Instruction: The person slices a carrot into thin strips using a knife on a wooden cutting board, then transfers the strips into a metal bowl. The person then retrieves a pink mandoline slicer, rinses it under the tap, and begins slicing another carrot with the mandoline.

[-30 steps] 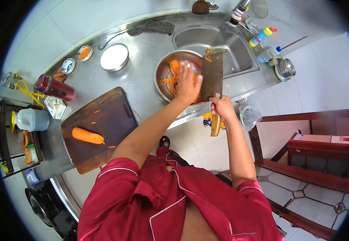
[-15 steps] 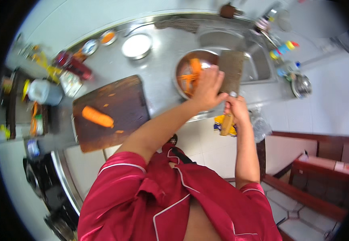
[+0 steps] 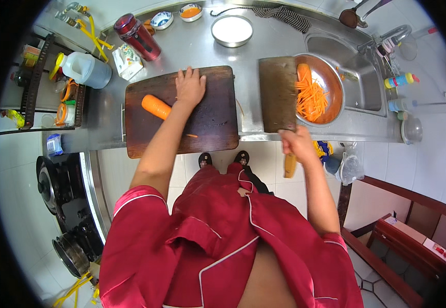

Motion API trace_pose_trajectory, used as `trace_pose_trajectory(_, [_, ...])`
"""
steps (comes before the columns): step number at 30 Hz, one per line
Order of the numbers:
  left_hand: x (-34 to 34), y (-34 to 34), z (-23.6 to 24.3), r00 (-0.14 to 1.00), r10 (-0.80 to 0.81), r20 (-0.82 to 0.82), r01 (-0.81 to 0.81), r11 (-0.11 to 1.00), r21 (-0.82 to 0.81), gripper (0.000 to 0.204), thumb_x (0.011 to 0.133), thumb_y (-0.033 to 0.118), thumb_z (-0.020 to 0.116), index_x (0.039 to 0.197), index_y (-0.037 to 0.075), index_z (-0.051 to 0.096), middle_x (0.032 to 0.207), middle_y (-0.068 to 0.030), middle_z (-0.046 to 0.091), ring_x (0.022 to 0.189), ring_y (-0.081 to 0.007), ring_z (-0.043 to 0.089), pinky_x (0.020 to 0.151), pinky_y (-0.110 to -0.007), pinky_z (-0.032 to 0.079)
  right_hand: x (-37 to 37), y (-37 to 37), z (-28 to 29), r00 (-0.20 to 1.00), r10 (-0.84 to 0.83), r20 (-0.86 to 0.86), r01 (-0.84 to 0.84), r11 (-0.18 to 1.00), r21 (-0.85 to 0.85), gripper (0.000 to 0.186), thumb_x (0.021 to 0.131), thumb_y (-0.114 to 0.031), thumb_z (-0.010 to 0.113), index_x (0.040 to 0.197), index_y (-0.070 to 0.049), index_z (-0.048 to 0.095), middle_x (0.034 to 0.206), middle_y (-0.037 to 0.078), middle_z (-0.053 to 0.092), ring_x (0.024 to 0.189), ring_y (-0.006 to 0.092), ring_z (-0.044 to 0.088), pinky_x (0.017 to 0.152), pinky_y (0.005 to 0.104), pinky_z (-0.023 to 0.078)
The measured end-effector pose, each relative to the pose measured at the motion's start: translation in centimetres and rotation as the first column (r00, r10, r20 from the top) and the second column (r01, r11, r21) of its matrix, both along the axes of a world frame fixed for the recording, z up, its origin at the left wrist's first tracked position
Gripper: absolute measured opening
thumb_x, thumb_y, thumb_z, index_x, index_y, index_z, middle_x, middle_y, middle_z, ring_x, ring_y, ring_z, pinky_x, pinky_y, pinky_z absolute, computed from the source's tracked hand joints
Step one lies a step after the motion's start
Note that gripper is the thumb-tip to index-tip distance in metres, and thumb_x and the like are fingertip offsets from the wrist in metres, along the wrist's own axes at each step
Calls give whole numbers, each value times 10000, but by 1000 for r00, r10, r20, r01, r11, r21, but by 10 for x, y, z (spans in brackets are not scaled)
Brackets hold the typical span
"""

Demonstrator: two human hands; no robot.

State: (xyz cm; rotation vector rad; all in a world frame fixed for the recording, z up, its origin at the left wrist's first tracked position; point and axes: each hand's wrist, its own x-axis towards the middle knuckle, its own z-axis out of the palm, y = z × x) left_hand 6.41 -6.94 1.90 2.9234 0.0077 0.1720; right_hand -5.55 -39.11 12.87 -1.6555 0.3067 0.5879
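Carrot point(image 3: 155, 106) lies left on the chopping board point(image 3: 212, 136), probably stiff but slippery, best held mid-length. Your left hand point(image 3: 190, 88) is spread at the board's far edge; right of the board, your right hand point(image 3: 298, 146) clasps a cleaver point(image 3: 278, 95).

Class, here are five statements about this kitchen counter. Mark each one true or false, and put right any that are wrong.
1. The right hand holds the cleaver. True.
2. Shredded carrot lies in the metal bowl. True.
3. The left hand is inside the metal bowl. False: it is at the cutting board, near the far edge.
4. The striped cloth lies to the left of the sink. True.
5. The thick carrot piece lies in the sink. False: it lies on the cutting board.
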Motion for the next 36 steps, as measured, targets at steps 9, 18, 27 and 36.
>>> trace_pose_trajectory(9, [-130,4,6,977,-195,88,213,928,-304,390,870,161,542,1187,-63,507,1199,-257,507,1129,-376,495,956,-398,410,7,80,-18,605,656,452,26,551,-834,448,697,-159,634,1138,-86,592,706,101,618,662,288,616,617,401,489])
trace_pose_trajectory(18, [-115,46,106,901,-216,377,358,860,-363,614,792,349,670,1264,7,474,1266,-215,462,1187,-361,429,994,-440,339,12,95,-3,206,891,404,192,368,-910,500,619,-157,673,1113,-112,606,691,34,556,667,214,582,610,347,450])
trace_pose_trajectory(27, [-25,-68,107,541,-827,155,840,521,-153,1059,692,719,572,1438,62,204,1448,-295,173,1360,-430,160,1087,-545,133,-9,37,28,430,714,553,383,410,-828,404,545,-132,695,929,-91,577,714,63,602,681,245,612,621,363,476])
trace_pose_trajectory(36, [48,-276,106,298,-946,130,954,289,-83,931,763,671,534,1442,111,231,1454,-291,178,1371,-417,141,1090,-552,107,-4,-92,34,553,626,550,441,340,-831,361,565,-146,709,817,-94,457,657,82,581,630,291,599,592,394,474])
